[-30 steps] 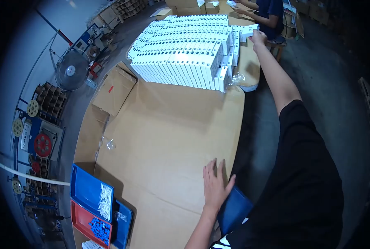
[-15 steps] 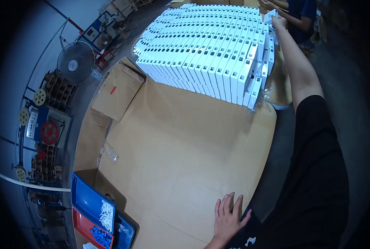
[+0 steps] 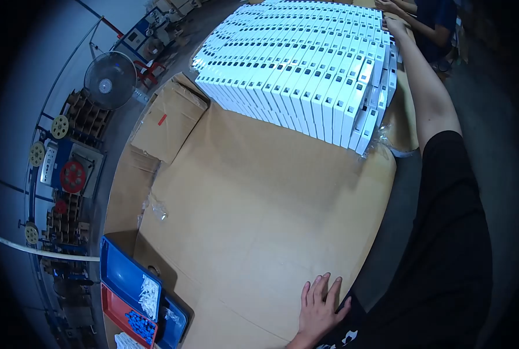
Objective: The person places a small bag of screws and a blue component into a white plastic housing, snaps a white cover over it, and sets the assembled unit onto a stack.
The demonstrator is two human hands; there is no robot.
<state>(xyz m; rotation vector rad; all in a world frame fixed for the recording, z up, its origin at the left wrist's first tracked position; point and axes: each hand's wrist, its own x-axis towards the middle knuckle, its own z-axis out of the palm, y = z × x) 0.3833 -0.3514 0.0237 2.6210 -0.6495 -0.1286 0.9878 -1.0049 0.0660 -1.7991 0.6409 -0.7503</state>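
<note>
My left hand (image 3: 318, 311) lies flat on the brown tabletop (image 3: 259, 209), fingers spread and nothing in them. Far out at the upper right, my right hand (image 3: 395, 25) is at the far right end of a big stack of white boxes (image 3: 288, 70). Its bent fingers are closed at a white box there, which is mostly hidden by the hand and the stack. The thin boxes stand on edge in tight rows, each with a small dark square on its upper side. Along the right end, several boxes sit lower and less evenly.
A cardboard box (image 3: 169, 119) borders the table's left side. At lower left are a blue tray (image 3: 117, 262) with white pieces and a red tray (image 3: 114, 308) with blue pieces. Another person (image 3: 431, 26) works at the upper right. A fan (image 3: 111, 80) stands beyond the table.
My right hand has brought a white box in against the stack's far right end, where the box no longer shows separately. The left hand stays put. The view has shifted slightly.
</note>
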